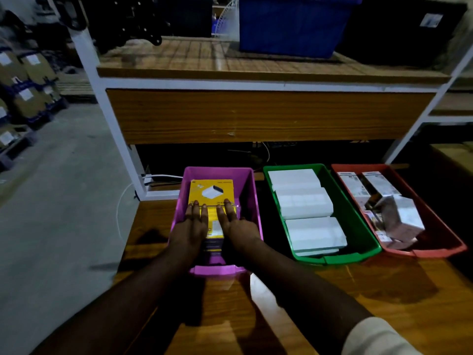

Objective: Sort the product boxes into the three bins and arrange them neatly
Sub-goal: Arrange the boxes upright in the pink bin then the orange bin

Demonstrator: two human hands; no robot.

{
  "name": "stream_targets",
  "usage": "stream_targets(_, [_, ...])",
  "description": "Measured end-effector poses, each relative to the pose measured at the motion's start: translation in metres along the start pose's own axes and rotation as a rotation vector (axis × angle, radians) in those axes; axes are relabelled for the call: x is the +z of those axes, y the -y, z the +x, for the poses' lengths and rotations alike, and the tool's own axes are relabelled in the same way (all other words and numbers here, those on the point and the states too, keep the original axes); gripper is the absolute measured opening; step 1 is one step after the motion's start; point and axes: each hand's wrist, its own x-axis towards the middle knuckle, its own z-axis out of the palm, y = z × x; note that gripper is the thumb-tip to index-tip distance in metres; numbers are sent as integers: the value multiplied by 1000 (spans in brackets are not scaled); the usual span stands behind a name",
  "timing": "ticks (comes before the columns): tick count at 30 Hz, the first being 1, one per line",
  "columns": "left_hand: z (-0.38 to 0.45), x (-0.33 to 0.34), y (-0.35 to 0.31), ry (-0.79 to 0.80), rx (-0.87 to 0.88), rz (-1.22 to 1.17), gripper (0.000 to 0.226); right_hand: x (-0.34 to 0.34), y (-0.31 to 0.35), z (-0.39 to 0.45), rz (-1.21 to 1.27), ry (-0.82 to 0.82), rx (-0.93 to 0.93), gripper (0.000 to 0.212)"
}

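Here, both hands (pixel 215 224) flat on yellow boxes (pixel 211 194), purple bin (pixel 247 185)

print on yellow box (pixel 210 192) blurred, no text legible

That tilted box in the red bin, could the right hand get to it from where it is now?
Probably yes. The right hand lies flat on the yellow boxes in the purple bin, holding nothing. The tilted box sits uncovered atop the red bin; only the low green bin lies between.
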Motion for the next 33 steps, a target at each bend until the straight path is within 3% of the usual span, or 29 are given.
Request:
stream_targets(7, [5,20,11,-74,-4,61,80,4,-2,2,-104,-45,-16,138])
stream_targets(13, [-5,19,7,-102,-19,-171,65,3,0,1,-82,-25,-3,119])
stream_targets(16, [-1,22,10,-64,43,-31,102,2,-1,0,-17,-13,-21,122])
stream_targets(19, [2,22,14,-58,61,85,95,3,-2,-1,77,13,-35,134])
stream_targets(21, [1,24,18,-35,102,135,96,3,-3,-1,223,41,-21,140])
stream_targets(23, [-1,22,18,-2,134,227,104,-5,-1,-4,610,87,24,136])
stream_targets(24, [0,19,20,18,147,246,103,-11,2,-6,936,104,28,115])
stream_targets(26, [0,2,20,33,142,294,93,-22,7,-9,1478,28,114,40])
stream_targets(28, [5,-12,28,-8,131,300,100,-25,2,4,1706,-139,395,12])
stream_targets(29, [9,-15,34,2,112,283,111,-23,-2,8,1753,-173,499,7])
stream_targets(31, [14,-11,47,91,60,199,130,-17,-6,18,1812,-145,640,28])
stream_targets(33, [15,-3,50,122,51,101,138,-10,-2,27,1888,-84,650,43])
